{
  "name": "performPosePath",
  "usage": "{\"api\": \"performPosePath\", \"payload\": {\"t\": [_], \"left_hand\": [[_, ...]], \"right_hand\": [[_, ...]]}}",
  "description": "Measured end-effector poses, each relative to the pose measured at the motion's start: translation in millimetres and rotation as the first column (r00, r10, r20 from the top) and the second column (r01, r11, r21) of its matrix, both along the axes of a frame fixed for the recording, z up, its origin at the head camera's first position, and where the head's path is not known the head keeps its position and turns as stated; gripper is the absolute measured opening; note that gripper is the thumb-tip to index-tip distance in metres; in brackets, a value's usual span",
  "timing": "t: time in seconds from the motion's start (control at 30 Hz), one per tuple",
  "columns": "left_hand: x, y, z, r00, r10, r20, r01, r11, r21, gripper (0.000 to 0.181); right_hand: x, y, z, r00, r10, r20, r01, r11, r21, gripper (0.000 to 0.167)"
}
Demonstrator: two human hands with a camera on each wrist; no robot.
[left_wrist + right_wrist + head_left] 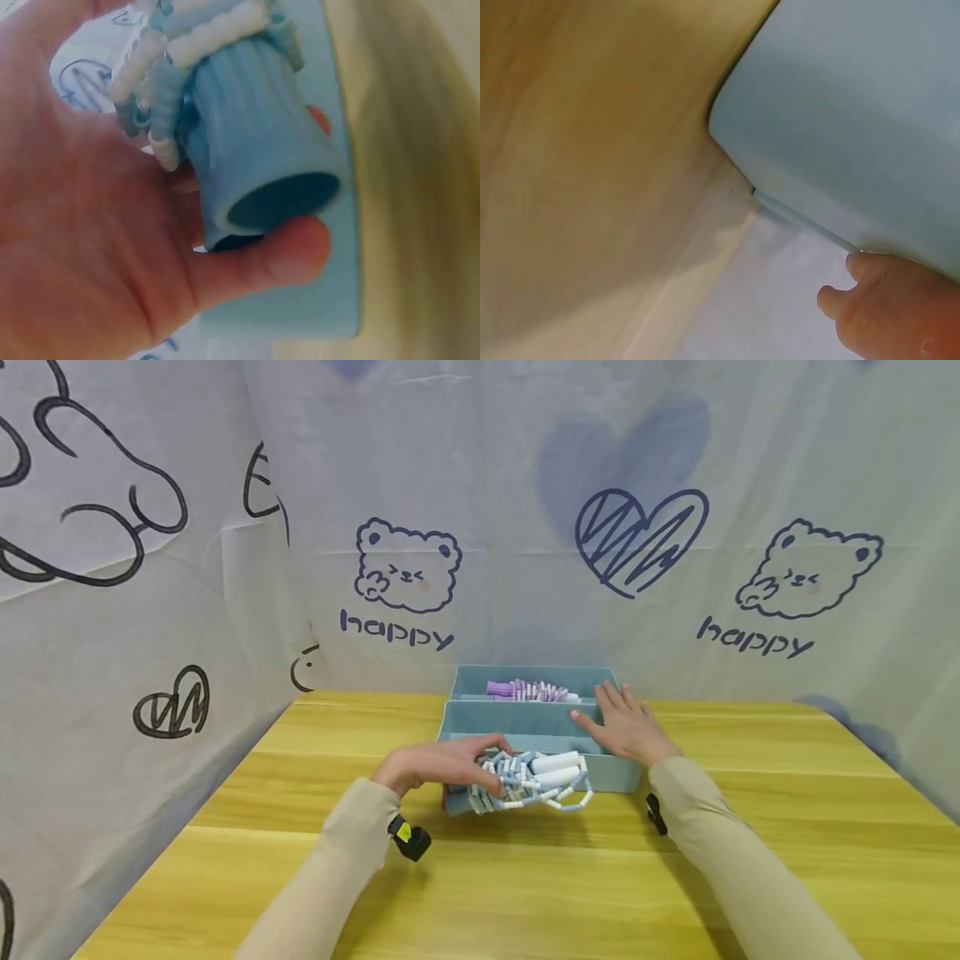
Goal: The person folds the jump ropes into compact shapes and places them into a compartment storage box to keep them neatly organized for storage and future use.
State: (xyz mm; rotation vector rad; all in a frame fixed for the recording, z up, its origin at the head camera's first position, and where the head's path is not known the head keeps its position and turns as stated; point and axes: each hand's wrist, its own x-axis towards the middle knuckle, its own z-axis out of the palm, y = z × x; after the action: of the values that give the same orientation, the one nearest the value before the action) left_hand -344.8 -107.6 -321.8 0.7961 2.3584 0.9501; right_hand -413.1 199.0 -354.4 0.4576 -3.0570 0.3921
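My left hand (442,766) grips a bundled beaded jump rope (517,781) with blue and white beads, over the near wall of the blue-green box (613,773). White handle ends point right; in the left wrist view, the hollow, ribbed blue handle ends (255,127) lie between thumb and fingers. At the box's right side, my right hand (630,727) rests on the rim with fingers extended and the thumb toward the inside. The right wrist view shows only some fingertips (892,300) against the box wall. A purple and white beaded jump rope (528,691) lies in the box's rear section.
The box stands on a yellow wood-grain table (525,885) near its far edge. A divider (517,702) separates its rear and front sections. Behind hangs a pale cloth (510,602) printed with bears and hearts; another cloth side is at left.
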Motion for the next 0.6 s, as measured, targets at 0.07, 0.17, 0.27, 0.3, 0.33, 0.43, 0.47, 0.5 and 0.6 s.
{"api": "performPosePath", "payload": {"t": [0.07,0.17,0.27,0.3,0.33,0.43,0.47,0.5,0.6], "left_hand": [[-0.5,-4.5,6.5,1.0,0.007,0.001,-0.007,1.0,-0.016,0.056],[-1.7,-13.9,18.7,1.0,0.002,-0.031,-0.002,1.0,-0.001,0.056],[-5.3,-21.7,32.1,0.997,0.013,-0.076,-0.009,0.999,0.049,0.058],[-7.6,-22.7,36.3,0.996,0.023,-0.089,-0.017,0.997,0.072,0.059],[-10.4,-22.6,40.2,0.994,0.038,-0.101,-0.029,0.996,0.089,0.061],[-21.5,-14.6,48.3,0.989,0.086,-0.121,-0.071,0.99,0.12,0.066],[-26.0,-10.3,49.2,0.987,0.096,-0.126,-0.081,0.99,0.116,0.066],[-30.7,-5.5,49.2,0.986,0.104,-0.128,-0.091,0.991,0.102,0.068],[-45.2,9.3,43.7,0.987,0.108,-0.116,-0.105,0.994,0.033,0.07]], "right_hand": [[0.1,1,0.2,1.0,-0.008,-0.001,0.008,1.0,0.009,0.088],[-1.2,1,-1.1,1.0,-0.009,-0.004,0.009,1.0,0.016,0.089],[-3.7,-3,-3.0,1.0,-0.001,0.001,0.001,1.0,0.014,0.089],[-4.4,-4,-3.4,1.0,0.004,0.0,-0.004,1.0,0.012,0.088],[-5.3,-5,-3.7,1.0,0.005,0.0,-0.005,1.0,0.008,0.086],[-5.7,-4,-3.3,1.0,0.004,-0.018,-0.004,1.0,-0.016,0.074],[-5.4,-3,-3.1,1.0,0.001,-0.021,-0.001,1.0,-0.029,0.071],[-4.9,-1,-2.6,1.0,0.001,-0.026,-0.003,0.999,-0.047,0.067],[-4.1,3,-3.1,0.999,0.001,-0.033,-0.004,0.996,-0.084,0.062]]}}
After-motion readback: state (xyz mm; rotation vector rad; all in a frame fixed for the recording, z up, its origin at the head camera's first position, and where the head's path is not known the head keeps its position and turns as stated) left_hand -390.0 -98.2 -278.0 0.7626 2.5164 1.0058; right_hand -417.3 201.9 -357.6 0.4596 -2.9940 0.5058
